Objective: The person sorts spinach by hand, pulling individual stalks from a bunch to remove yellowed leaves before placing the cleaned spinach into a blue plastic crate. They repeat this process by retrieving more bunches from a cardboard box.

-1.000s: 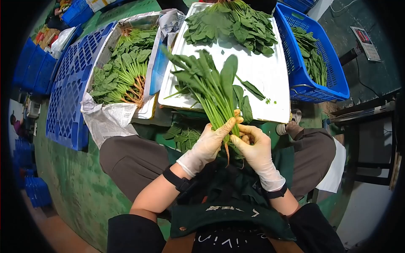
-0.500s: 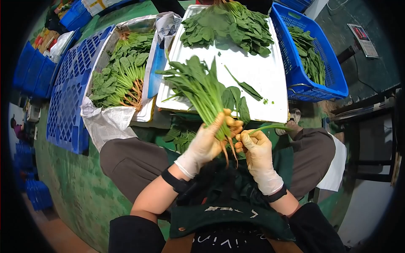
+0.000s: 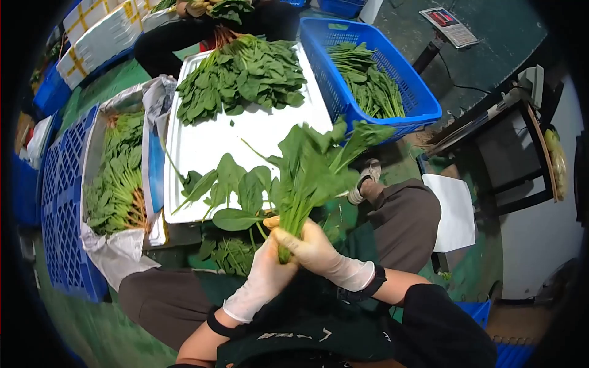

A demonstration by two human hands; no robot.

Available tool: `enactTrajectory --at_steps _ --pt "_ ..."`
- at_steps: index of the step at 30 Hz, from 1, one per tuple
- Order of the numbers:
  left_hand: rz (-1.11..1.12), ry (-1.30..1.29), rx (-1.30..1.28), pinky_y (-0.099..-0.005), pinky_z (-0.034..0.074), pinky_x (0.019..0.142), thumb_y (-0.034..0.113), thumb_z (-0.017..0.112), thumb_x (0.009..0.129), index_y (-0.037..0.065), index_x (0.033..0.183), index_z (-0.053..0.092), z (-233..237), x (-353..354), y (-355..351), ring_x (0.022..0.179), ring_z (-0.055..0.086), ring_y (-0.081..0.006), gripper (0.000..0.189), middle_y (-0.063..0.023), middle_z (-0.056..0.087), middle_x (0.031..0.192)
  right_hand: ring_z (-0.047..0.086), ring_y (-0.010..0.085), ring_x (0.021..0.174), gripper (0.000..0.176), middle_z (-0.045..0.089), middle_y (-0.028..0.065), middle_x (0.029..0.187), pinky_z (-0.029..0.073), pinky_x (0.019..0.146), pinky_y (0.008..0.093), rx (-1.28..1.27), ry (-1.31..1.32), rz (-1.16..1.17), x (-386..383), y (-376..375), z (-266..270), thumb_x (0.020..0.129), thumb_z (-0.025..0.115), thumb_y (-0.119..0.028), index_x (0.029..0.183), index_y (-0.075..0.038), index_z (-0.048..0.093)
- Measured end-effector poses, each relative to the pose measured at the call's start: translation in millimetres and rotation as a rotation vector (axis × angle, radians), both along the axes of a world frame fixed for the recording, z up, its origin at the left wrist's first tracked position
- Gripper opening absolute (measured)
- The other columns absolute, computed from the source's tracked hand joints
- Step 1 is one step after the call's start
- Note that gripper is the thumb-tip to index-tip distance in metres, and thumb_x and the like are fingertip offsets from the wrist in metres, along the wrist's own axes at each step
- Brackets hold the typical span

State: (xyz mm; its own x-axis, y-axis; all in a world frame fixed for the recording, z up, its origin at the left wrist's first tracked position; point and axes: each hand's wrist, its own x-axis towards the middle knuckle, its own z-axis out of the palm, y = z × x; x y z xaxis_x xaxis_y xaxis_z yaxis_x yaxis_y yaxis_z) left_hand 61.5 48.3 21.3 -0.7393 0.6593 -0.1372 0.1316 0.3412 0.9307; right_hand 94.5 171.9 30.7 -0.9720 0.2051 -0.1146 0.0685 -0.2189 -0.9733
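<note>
A bunch of spinach is held upright over my lap, its leaves fanning out above my fingers. My left hand, in a whitish glove, is closed round the lower stems. My right hand, gloved too, wraps the stems from the other side, its thumb across them. The two hands press together, hiding the roots. Loose spinach leaves lie at the near edge of the white foam board, just beyond my left hand. A large pile of spinach rests on the board's far part.
On the left, a paper-lined box of spinach stands beside a blue plastic pallet. A blue crate of spinach is at the right, with a scale behind. Across the board sits another person, hands on some spinach.
My right hand has come from beside the bunch onto its stems, next to my left. The bunch now leans to the right. The view has turned, shifting the board leftward.
</note>
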Motion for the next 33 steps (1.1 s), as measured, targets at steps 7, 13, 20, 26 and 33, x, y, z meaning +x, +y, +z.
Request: enactTrajectory --at_steps 7,13,20,26,33 --pt "-0.111 -0.347 0.142 -0.0243 0.045 0.083 0.005 0.057 0.086 0.001 0.126 0.044 14 -17 -4 0.093 0.058 -0.0120 0.042 -0.0084 0.061 0.108 0.056 0.0130 0.057 0.023 0.058 0.0047 0.072 0.045 0.047 0.0263 0.307 -0.057 -0.427 -71 182 103 0.084 0.061 -0.020 0.096 -0.002 0.054" --pt "-0.211 -0.371 -0.005 -0.0222 0.045 0.079 0.009 0.058 0.086 0.000 0.118 0.052 4 -32 -7 0.084 0.056 -0.0074 0.034 -0.0063 0.064 0.101 0.059 0.0208 0.060 0.021 0.061 0.0109 0.074 0.046 0.054 0.0330 0.963 0.204 -0.631 -173 391 108 0.083 0.057 -0.017 0.095 0.000 0.054" --pt "-0.270 -0.514 -0.021 -0.0226 0.046 0.082 0.011 0.058 0.087 -0.001 0.121 0.050 -4 -45 -9 0.090 0.058 -0.0090 0.037 -0.0070 0.064 0.104 0.052 0.0353 0.113 0.073 0.057 0.0249 0.113 0.041 0.093 0.0396 1.462 -0.971 -0.064 -169 433 30 0.073 0.070 -0.048 0.118 0.006 0.051" --pt "-0.221 -0.572 0.096 -0.0265 0.047 0.083 0.021 0.062 0.086 0.003 0.118 0.054 -14 -38 -17 0.092 0.061 -0.0137 0.037 -0.0088 0.065 0.102 0.054 0.0330 0.110 0.053 0.058 0.0221 0.114 0.041 0.093 0.0357 1.364 -0.546 -0.096 -158 374 45 0.081 0.062 -0.032 0.118 0.005 0.053" --pt "-0.149 -0.264 0.132 -0.0263 0.048 0.081 0.018 0.063 0.085 0.001 0.113 0.057 27 -55 -59 0.093 0.060 -0.0123 0.034 -0.0089 0.064 0.102 0.052 0.0160 0.107 0.039 0.058 0.0109 0.117 0.038 0.092 0.0274 0.937 -0.219 0.199 -114 202 113 0.084 0.060 -0.013 0.119 0.001 0.054"
